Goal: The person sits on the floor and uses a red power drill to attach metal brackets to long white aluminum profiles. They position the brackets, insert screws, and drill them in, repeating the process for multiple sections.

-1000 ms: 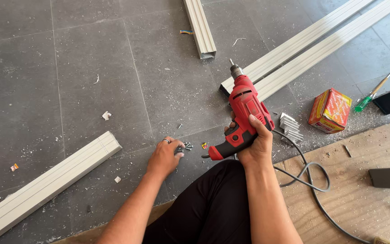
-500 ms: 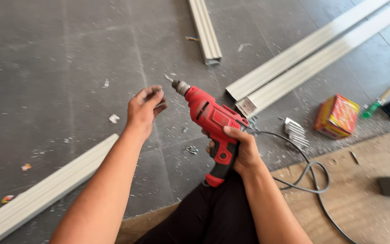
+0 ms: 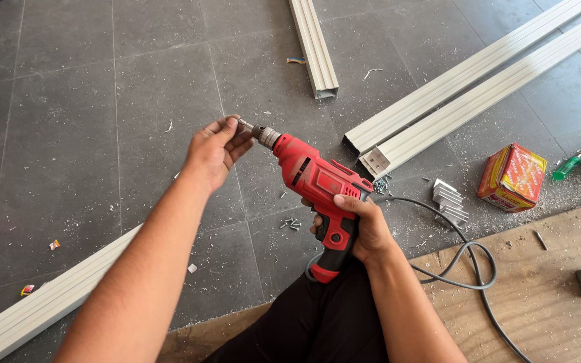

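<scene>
We held the red drill (image 3: 317, 185) above the grey tiled floor (image 3: 68, 121), our right hand (image 3: 361, 228) wrapped tight around its grip. Our left hand (image 3: 215, 149) pinched the bit at the chuck (image 3: 263, 134), fingers closed on it. Loose screws (image 3: 290, 223) lay below.

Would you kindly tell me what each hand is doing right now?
Left hand: fingers closed around the tip of the red drill, at its chuck.
Right hand: closed on the drill's handle, holding it up.
</scene>
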